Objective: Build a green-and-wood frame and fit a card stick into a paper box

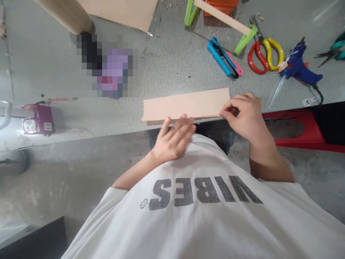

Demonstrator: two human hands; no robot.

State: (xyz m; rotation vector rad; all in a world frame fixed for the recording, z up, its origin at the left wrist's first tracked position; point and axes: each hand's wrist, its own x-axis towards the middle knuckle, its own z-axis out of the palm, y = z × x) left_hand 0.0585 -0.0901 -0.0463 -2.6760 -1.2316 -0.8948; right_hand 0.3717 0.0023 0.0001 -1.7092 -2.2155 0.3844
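A long strip of tan paper or thin card (185,104) lies along the front edge of the grey table, its near side bent into a narrow fold. My right hand (242,113) pinches the strip's near right corner between thumb and fingertips. Just at the strip's near edge, my left hand (176,138) is spread, palm down and slightly blurred. Whether its fingertips touch the fold cannot be made out.
Beyond the strip lie a blue cutter (222,57), red-and-yellow-handled scissors (265,55), a blue glue gun (299,68) with a cord, and pliers (335,50). A green-ended wooden piece (222,16), a tan sheet (126,12) and a purple device (39,118) also sit on the table (167,61).
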